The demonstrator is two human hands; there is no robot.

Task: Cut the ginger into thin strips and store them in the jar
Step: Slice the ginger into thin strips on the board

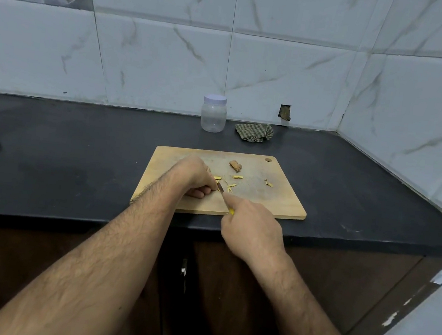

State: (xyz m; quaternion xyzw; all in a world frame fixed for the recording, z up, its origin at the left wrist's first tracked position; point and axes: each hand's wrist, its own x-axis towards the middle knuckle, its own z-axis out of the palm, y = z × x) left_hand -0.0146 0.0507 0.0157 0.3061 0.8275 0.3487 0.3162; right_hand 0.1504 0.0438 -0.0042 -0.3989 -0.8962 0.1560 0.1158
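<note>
Wooden cutting board (279,201) bore mid-slicing: left hand (195,176) pinned ginger (217,178) near its front edge, right hand (251,228) gripped knife (221,189); lidded jar (213,114) behind board, unopened; more strips needed next.

Black counter (78,151), pale wooden board (279,201), yellow ginger strips (237,177), green-checked cloth (254,132) (crumpled), lilac-lidded clear jar (213,114)

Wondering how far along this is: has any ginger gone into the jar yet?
No, the clear jar stands capped and empty behind the cutting board.
</note>
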